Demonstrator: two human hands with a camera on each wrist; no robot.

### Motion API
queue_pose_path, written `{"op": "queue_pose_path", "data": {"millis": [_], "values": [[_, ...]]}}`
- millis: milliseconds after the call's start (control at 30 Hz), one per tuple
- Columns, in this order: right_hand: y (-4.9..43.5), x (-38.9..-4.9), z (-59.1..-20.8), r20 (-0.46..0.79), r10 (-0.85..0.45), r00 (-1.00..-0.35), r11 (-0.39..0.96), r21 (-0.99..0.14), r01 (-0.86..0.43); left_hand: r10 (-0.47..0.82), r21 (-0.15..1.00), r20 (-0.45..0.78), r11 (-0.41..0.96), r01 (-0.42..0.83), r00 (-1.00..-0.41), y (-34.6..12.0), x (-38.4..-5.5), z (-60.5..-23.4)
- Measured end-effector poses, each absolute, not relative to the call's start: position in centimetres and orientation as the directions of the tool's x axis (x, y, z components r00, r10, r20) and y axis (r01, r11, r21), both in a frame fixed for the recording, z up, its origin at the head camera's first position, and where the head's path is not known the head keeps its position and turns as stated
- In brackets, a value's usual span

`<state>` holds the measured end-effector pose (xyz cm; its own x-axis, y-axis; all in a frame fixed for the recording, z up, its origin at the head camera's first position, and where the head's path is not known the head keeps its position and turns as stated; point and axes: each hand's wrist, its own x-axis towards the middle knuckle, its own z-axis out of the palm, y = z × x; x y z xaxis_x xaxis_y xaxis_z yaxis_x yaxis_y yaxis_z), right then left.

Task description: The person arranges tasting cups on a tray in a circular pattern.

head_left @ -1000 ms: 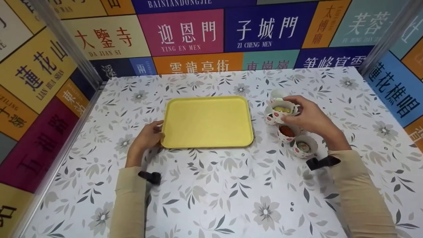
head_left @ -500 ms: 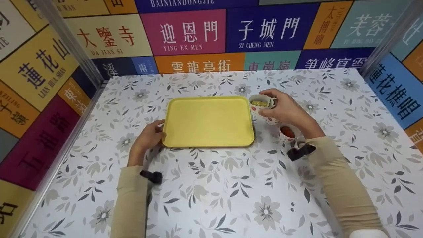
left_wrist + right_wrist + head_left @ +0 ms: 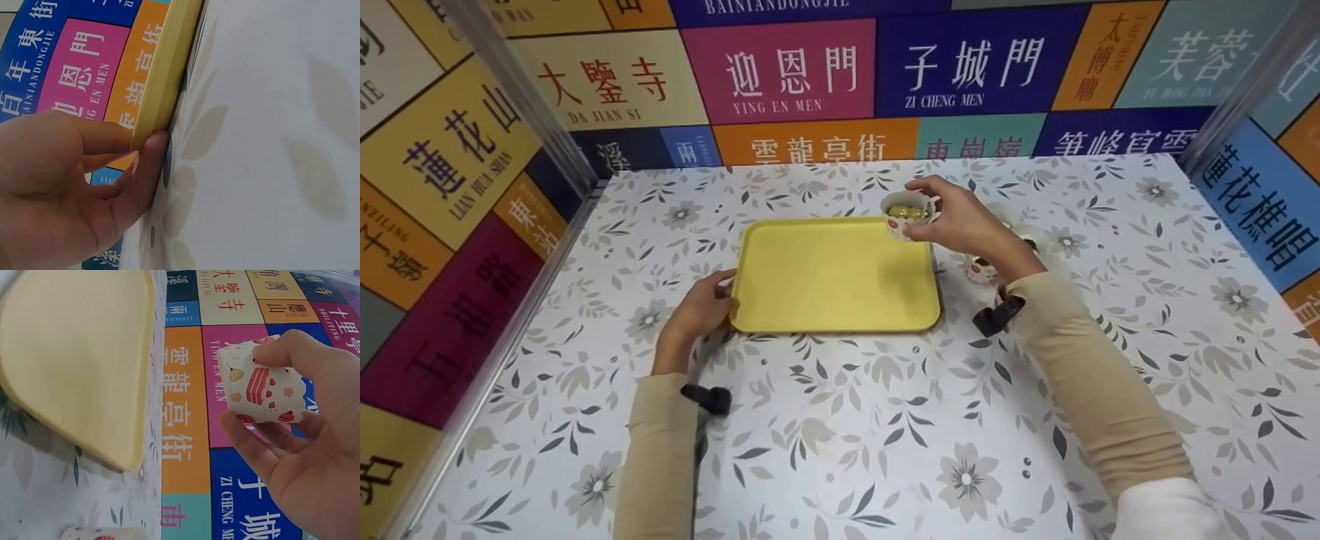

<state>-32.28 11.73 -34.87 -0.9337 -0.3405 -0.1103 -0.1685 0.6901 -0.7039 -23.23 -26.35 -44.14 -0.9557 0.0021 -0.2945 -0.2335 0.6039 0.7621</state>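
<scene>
A white paper baking cup point(image 3: 897, 225) with red cake prints hangs over the far right corner of the yellow tray point(image 3: 825, 281). Yellow-green pieces lie inside it; their kind is unclear. My right hand point(image 3: 964, 225) grips this cup by its side, thumb and fingers on opposite walls, as the right wrist view also shows the cup point(image 3: 264, 391) well above the table. At the tray's left edge, my left hand point(image 3: 703, 306) pinches the rim point(image 3: 160, 84) between thumb and fingers.
Other printed paper cups point(image 3: 981, 270) stand right of the tray, mostly hidden behind my right wrist. A flower-patterned cloth point(image 3: 825, 420) covers the table. Panels with Chinese lettering point(image 3: 802, 71) wall in the back and sides.
My right hand has lifted the paper cup away from the other cups and carried it left, over the tray's far right corner. The left hand stays at the tray's left edge.
</scene>
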Motion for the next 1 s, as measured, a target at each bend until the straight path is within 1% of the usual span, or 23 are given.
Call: {"op": "queue_pose_path", "data": {"millis": [233,433,633,800,1000], "values": [[9.7,-34.2,-35.9,-0.054,-0.360,-0.932,0.601,-0.777,-0.187,-0.005,0.738,-0.303,0.631,-0.237,-0.953,-25.8,-23.5,-44.0],[8.6,-35.4,-36.9,-0.001,-0.307,-0.952,0.543,-0.822,-0.174,0.007,0.759,-0.300,0.607,-0.234,-0.954,-25.7,-23.7,-44.1],[7.1,-36.2,-37.6,0.041,-0.276,-0.960,0.508,-0.842,-0.182,0.000,0.750,-0.298,0.619,-0.234,-0.954,-25.9,-23.7,-44.1],[5.6,-36.2,-38.5,0.051,-0.288,-0.956,0.518,-0.831,-0.200,-0.011,0.748,-0.286,0.622,-0.230,-0.958,-26.0,-23.7,-44.2],[3.6,-36.3,-40.0,0.010,-0.290,-0.957,0.511,-0.843,-0.164,-0.017,0.730,-0.276,0.647,-0.221,-0.961,-26.3,-23.4,-44.3]]}}
